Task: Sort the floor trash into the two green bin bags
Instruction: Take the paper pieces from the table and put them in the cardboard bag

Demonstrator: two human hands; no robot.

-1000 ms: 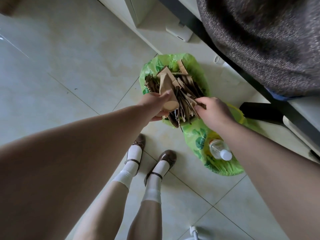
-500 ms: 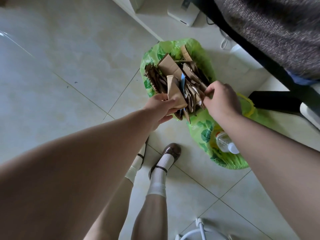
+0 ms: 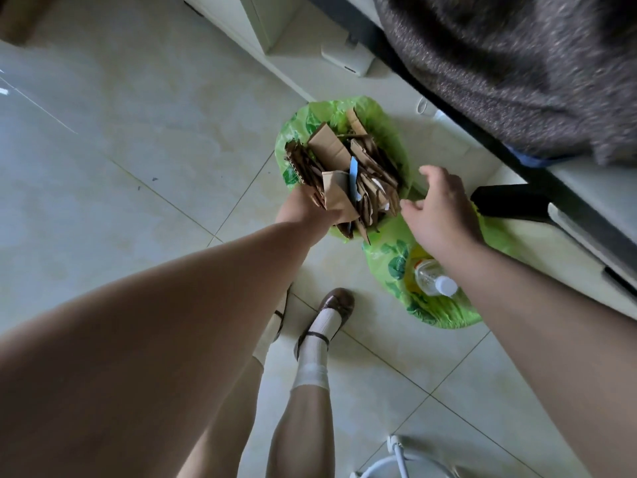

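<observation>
Two green bin bags stand on the tiled floor. The farther bag [image 3: 303, 122] is stuffed with torn brown cardboard pieces [image 3: 348, 174] and a blue strip. My left hand [image 3: 306, 210] is closed around the near side of that cardboard bundle. My right hand [image 3: 439, 212] hovers just right of the cardboard with fingers spread, holding nothing. The nearer bag [image 3: 389, 263] lies under my right forearm and holds a clear plastic bottle [image 3: 434, 279] with a white cap.
A dark desk edge and grey fabric [image 3: 517, 63] fill the upper right. A black chair leg [image 3: 510, 203] lies right of the bags. A white box [image 3: 346, 58] sits by the wall. My feet [image 3: 336, 305] stand just below the bags; a white cable [image 3: 396, 453] is near the bottom.
My right hand has let go of the cardboard and opened, drawing slightly to the right. My left hand keeps its grip on the bundle.
</observation>
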